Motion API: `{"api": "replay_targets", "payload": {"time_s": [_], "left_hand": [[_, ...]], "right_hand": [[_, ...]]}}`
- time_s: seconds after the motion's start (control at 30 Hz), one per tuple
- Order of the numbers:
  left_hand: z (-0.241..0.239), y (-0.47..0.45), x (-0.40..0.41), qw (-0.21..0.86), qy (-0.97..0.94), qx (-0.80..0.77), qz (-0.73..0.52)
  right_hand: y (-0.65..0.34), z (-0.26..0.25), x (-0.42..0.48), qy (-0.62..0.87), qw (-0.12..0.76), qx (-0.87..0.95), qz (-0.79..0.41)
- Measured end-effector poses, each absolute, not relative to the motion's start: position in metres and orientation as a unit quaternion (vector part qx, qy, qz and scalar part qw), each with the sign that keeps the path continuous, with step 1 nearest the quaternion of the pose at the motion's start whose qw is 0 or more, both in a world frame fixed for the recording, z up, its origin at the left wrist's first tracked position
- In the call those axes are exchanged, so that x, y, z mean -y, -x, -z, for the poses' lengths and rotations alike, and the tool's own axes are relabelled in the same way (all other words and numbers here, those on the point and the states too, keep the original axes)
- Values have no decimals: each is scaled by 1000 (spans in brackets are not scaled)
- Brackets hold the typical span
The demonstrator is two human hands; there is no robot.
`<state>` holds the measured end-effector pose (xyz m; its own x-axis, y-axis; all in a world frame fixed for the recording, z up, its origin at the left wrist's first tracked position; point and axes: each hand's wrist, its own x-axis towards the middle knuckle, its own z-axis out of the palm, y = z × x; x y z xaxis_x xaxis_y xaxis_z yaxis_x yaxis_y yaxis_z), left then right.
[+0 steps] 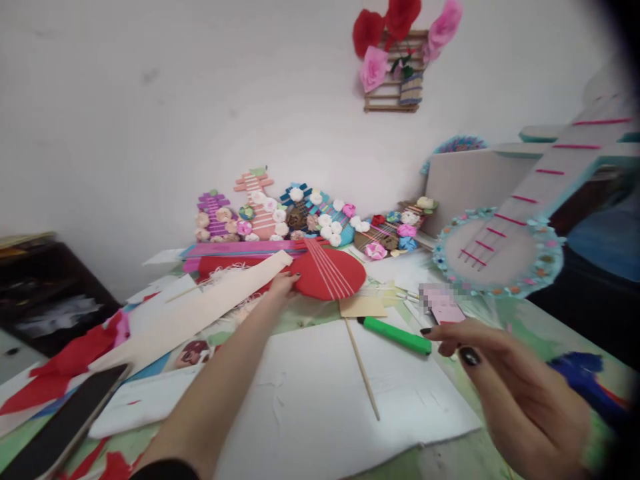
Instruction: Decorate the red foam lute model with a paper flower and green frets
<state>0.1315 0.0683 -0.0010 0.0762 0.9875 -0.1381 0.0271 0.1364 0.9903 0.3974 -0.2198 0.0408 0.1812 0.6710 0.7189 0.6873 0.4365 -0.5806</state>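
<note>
My left hand (283,285) reaches to the middle of the table and grips the left edge of a red lute-shaped craft (327,275) with pale strings. Its fingers are partly hidden. At the lower right, my right hand (525,393) hangs in the air, thumb and forefinger apart, with nothing between them. Just left of its fingertips, a green marker (397,335) lies on a large white board (300,400). A thin wooden stick (363,373) is also on the board, beside a small tan paper piece (364,307).
A long cream strip (200,313) slants across the left side. A dark phone (65,420) lies at the lower left near red scraps (80,353). Several flower-trimmed lute crafts (260,213) line the wall. A large pale-blue-edged instrument craft (500,253) stands at right.
</note>
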Motion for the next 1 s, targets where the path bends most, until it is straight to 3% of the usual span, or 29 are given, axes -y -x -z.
{"api": "replay_targets", "payload": {"time_s": [0.2, 0.4, 0.57, 0.77, 1.0], "left_hand": [[-11, -119, -87, 466, -569, -588, -337], [-39, -22, -68, 281, -635, -673, -255], [-21, 6, -33, 143, -685, -694, -172], [3, -17, -21, 91, -731, -666, -120], [-21, -48, -3, 69, -781, -599, -162]], "right_hand": [[-384, -36, 183, 537, 483, 691, 3], [-402, -9, 164, 587, 436, 681, -27], [-386, -2, 154, 586, 419, 689, -85], [-374, 3, 158, 575, 415, 694, -124], [-362, -5, 152, 549, 440, 672, -230]]}}
